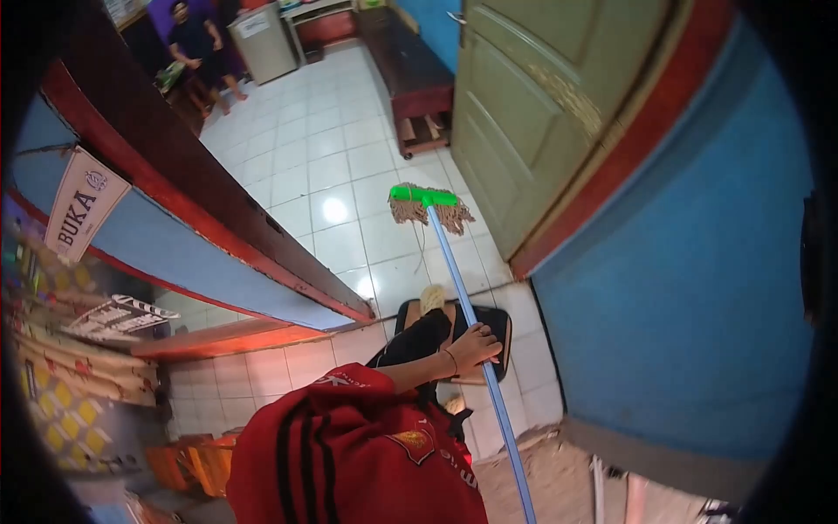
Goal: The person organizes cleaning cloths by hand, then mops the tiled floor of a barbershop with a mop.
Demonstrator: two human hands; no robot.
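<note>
My left hand (pixel 474 348), with a thin band at the wrist, is closed around the light blue handle of a mop (pixel 461 288). The handle slopes from the bottom edge up to a bright green mop head (pixel 425 196). Beige strings hang from that head onto white floor tiles just inside the doorway. Below the hand lies a black-edged doormat (pixel 497 327), partly covered by my leg and my pale-shod foot (pixel 433 299). My right hand is out of the picture.
A worn olive door (pixel 532 113) stands open on the right beside a blue wall (pixel 672 306). Dark door frame and a "BUKA" sign (pixel 85 205) are at left. Farther inside are a dark bench (pixel 403 65), a small fridge (pixel 262 44) and a person (pixel 196 48).
</note>
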